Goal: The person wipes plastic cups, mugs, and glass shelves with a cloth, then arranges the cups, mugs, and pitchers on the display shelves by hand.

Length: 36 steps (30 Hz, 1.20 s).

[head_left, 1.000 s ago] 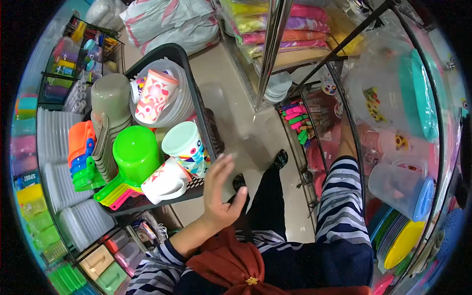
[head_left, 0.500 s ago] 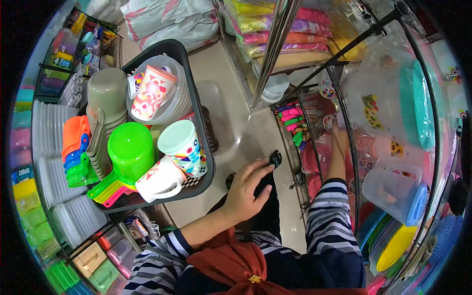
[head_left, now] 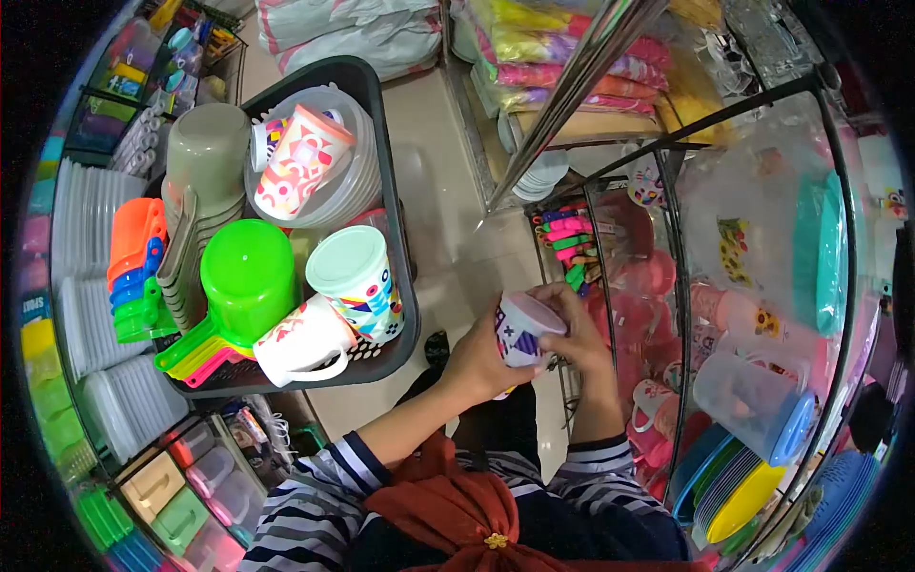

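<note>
A small white cup (head_left: 516,345) with a purple and dark pattern and a pale lilac top is between my hands, above my legs. My left hand (head_left: 474,360) wraps its left side. From the right, the fingers of my right hand (head_left: 583,334) close on the cup's top and side. To the left stands a black basket (head_left: 405,357) with a lidded patterned cup (head_left: 351,267), a white mug (head_left: 303,345), a green dipper (head_left: 250,276) and a pink-patterned cup (head_left: 303,167) lying on stacked clear containers (head_left: 364,181).
On the right, a black wire rack (head_left: 681,286) holds pink cups, a clear jug (head_left: 748,381) and colored plates (head_left: 748,500). Stacked white containers (head_left: 91,324) line the left shelf. White sacks (head_left: 353,38) and bagged bundles (head_left: 581,57) lie at the back.
My right hand has come back from the rack on the right, and a cup is now in front of me. My left hand, empty before, has closed around it.
</note>
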### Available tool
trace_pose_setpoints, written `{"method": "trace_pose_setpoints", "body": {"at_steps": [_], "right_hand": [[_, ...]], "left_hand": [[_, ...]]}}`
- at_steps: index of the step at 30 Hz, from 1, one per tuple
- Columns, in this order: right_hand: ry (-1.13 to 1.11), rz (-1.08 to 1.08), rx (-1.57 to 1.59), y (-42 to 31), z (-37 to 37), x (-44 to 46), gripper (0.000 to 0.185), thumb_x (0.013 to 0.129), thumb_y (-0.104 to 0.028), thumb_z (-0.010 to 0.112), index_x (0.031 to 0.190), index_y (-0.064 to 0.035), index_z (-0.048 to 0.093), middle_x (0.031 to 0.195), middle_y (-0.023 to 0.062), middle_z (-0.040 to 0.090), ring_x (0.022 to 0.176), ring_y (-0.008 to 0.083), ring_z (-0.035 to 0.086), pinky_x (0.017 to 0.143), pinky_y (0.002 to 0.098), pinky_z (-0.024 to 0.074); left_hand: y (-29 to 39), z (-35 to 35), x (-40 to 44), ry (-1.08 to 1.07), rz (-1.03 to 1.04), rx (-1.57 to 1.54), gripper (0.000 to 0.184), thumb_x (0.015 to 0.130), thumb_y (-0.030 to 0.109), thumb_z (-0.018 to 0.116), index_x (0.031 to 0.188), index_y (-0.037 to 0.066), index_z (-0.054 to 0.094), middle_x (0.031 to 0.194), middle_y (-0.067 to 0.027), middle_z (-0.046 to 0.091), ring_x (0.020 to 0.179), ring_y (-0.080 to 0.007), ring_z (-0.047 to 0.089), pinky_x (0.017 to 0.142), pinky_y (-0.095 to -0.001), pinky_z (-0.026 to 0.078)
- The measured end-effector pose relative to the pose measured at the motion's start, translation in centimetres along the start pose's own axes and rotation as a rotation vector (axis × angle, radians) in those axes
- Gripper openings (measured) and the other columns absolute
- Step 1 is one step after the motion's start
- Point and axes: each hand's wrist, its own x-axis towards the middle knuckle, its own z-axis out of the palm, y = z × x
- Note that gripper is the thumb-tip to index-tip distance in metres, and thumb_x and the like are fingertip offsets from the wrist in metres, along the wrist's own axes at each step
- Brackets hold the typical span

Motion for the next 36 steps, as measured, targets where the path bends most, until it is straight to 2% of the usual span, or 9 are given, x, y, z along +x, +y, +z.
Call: {"method": "trace_pose_setpoints", "body": {"at_steps": [2, 6, 9, 18, 22, 27, 30, 34, 36], "right_hand": [[0.002, -0.016, 0.051, -0.3, -1.7, 0.9, 0.071, 0.074, -0.029, 0.07, 0.13, -0.0027, 0.034, 0.113, 0.0088, 0.049, 0.106, 0.0201, 0.047, 0.089, 0.0326, 0.0391], [0.764, -0.025, -0.397, -1.5, -8.7, 9.0, 0.079, 0.074, -0.03, 0.071, 0.135, 0.0005, 0.03, 0.122, 0.015, 0.048, 0.105, 0.0274, 0.052, 0.091, 0.0401, 0.0418], [1.249, 0.173, -0.996, -0.3, -16.5, 14.0, 0.059, 0.073, -0.034, 0.068, 0.114, 0.005, 0.054, 0.111, 0.0284, 0.057, 0.099, 0.0418, 0.057, 0.089, 0.046, 0.0435], [1.21, 0.314, -1.203, -1.9, -17.9, 17.1, 0.05, 0.082, -0.041, 0.055, 0.107, 0.0016, 0.061, 0.106, 0.0246, 0.06, 0.095, 0.0401, 0.058, 0.082, 0.0497, 0.0441], [1.229, 0.257, -1.476, 2.1, -22.3, 17.0, 0.056, 0.075, -0.036, 0.067, 0.111, 0.0055, 0.054, 0.107, 0.0267, 0.059, 0.096, 0.0383, 0.06, 0.079, 0.0439, 0.0482], [1.222, 0.053, -1.091, 0.1, -18.8, 15.6, 0.06, 0.076, -0.043, 0.063, 0.109, 0.0056, 0.055, 0.105, 0.0265, 0.06, 0.095, 0.0391, 0.06, 0.078, 0.0435, 0.0481], [1.202, 0.049, -1.161, 0.2, -19.5, 16.1, 0.062, 0.075, -0.045, 0.063, 0.111, 0.0049, 0.055, 0.108, 0.0268, 0.059, 0.098, 0.0402, 0.058, 0.083, 0.0448, 0.0458], [1.266, 0.107, -1.359, -0.2, -19.3, 17.0, 0.073, 0.07, -0.049, 0.068, 0.119, 0.0029, 0.051, 0.121, 0.0278, 0.051, 0.11, 0.0397, 0.051, 0.092, 0.0457, 0.0399], [1.259, 0.102, -1.292, -0.8, -18.7, 16.9, 0.075, 0.069, -0.05, 0.069, 0.12, 0.0023, 0.051, 0.121, 0.0278, 0.05, 0.111, 0.0392, 0.051, 0.092, 0.0454, 0.0398]], "left_hand": [[0.2, -0.3, -0.5, 0.022, 0.021, -0.02, 0.101, 0.058, 0.029, 0.08, 0.135, -0.003, 0.023, 0.122, -0.0226, 0.048, 0.114, -0.0341, 0.049, 0.096, -0.038, 0.039], [-0.2, -0.2, -0.8, 0.092, 0.107, -0.074, 0.097, 0.06, 0.026, 0.079, 0.135, 0.0, 0.023, 0.122, -0.0215, 0.049, 0.114, -0.033, 0.05, 0.095, -0.0372, 0.041], [0.5, -0.3, -1.1, 0.125, 0.077, -0.126, 0.096, 0.06, 0.024, 0.079, 0.135, -0.001, 0.024, 0.123, -0.0207, 0.048, 0.114, -0.0316, 0.05, 0.096, -0.0359, 0.04], [1.4, -1.9, -3.6, 0.087, 0.071, -0.253, 0.109, 0.055, 0.027, 0.084, 0.137, -0.003, 0.018, 0.127, -0.0214, 0.045, 0.119, -0.0296, 0.046, 0.099, -0.0365, 0.037], [2.4, -2.9, -5.6, 0.121, 0.173, -0.252, 0.106, 0.056, 0.03, 0.083, 0.137, -0.002, 0.022, 0.126, -0.0216, 0.047, 0.117, -0.0299, 0.048, 0.099, -0.0359, 0.038], [2.6, -5.1, -8.4, 0.067, 0.249, -0.33, 0.108, 0.055, 0.028, 0.084, 0.138, 0.001, 0.02, 0.13, -0.0151, 0.042, 0.125, -0.0251, 0.038, 0.106, -0.0407, 0.027], [4.0, -7.5, -9.5, 0.076, 0.228, -0.479, 0.084, 0.062, 0.03, 0.08, 0.133, 0.01, 0.039, 0.133, -0.0096, 0.043, 0.126, -0.0265, 0.036, 0.11, -0.0446, 0.015], [1.9, -9.7, -11.5, -0.045, 0.241, -0.259, 0.093, 0.06, 0.024, 0.081, 0.136, 0.004, 0.03, 0.133, -0.0119, 0.043, 0.126, -0.0246, 0.038, 0.109, -0.0412, 0.018], [3.4, -10.7, -12.3, 0.03, 0.267, -0.09, 0.077, 0.068, 0.031, 0.075, 0.133, 0.008, 0.039, 0.135, -0.0091, 0.043, 0.129, -0.0259, 0.034, 0.109, -0.0427, 0.016]]}}
